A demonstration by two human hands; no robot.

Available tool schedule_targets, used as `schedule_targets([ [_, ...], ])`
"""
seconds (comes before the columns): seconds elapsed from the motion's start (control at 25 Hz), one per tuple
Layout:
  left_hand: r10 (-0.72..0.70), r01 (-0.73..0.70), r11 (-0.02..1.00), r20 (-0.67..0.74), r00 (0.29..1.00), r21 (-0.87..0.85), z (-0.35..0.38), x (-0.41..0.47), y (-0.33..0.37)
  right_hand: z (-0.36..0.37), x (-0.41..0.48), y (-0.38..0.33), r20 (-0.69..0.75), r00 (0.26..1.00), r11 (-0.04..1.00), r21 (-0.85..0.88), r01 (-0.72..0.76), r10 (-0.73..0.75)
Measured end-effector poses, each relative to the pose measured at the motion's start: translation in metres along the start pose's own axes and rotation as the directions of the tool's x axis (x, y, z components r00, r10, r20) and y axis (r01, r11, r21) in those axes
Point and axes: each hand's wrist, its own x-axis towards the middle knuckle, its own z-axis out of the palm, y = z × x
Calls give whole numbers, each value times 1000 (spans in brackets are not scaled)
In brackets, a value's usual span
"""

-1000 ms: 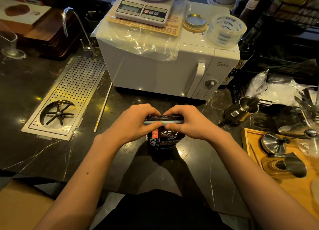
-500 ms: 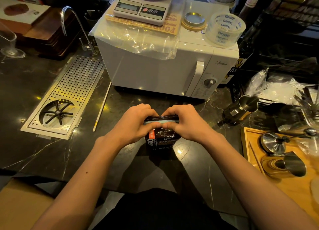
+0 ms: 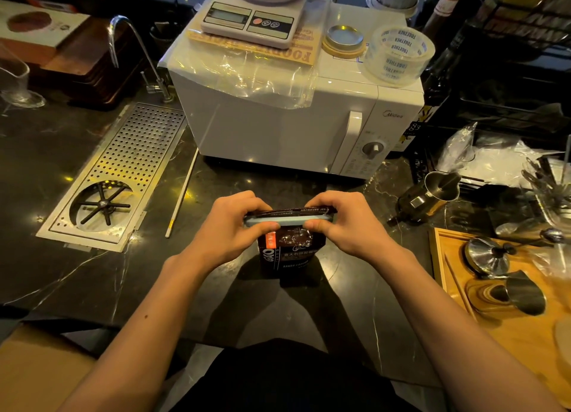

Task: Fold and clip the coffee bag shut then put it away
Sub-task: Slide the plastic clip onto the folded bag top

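A dark brown coffee bag (image 3: 289, 251) with an orange label stands upright on the black marble counter, in front of the microwave. A long pale blue clip (image 3: 292, 221) lies across its folded top. My left hand (image 3: 228, 226) pinches the clip's left end and the bag top, thumb in front, fingers behind. My right hand (image 3: 346, 223) pinches the right end the same way. The top edge of the bag shows above the clip between my hands.
A white microwave (image 3: 278, 127) stands just behind, carrying a scale (image 3: 253, 19), a tape roll (image 3: 398, 53) and a tin lid. A metal drip tray (image 3: 117, 176) and a thin stick (image 3: 182, 195) lie at left. A steel pitcher (image 3: 429, 195) and a wooden tray (image 3: 438, 257) with metal tools sit at right.
My hands and the bag stay in nearly the same spot. The fingers have shifted slightly along the clip, and more of the bag's top edge shows above it.
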Motion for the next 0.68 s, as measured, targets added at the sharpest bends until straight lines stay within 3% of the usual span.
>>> schedule_targets([
  [0.28, -126, 106, 980, -114, 985, -168, 2, -6, -8, -6, -3, 11, -36, 998, 995, 88, -47, 50],
  [0.48, -141, 117, 982, -156, 978, -151, 2, -7, -10, -3, -8, 20, -157, 982, 988, 129, -85, 105],
  [0.68, -264, 210, 936, -168, 950, -282, 1, -10, -8, -8, -7, 25, -116, 985, 975, 197, -106, 130],
])
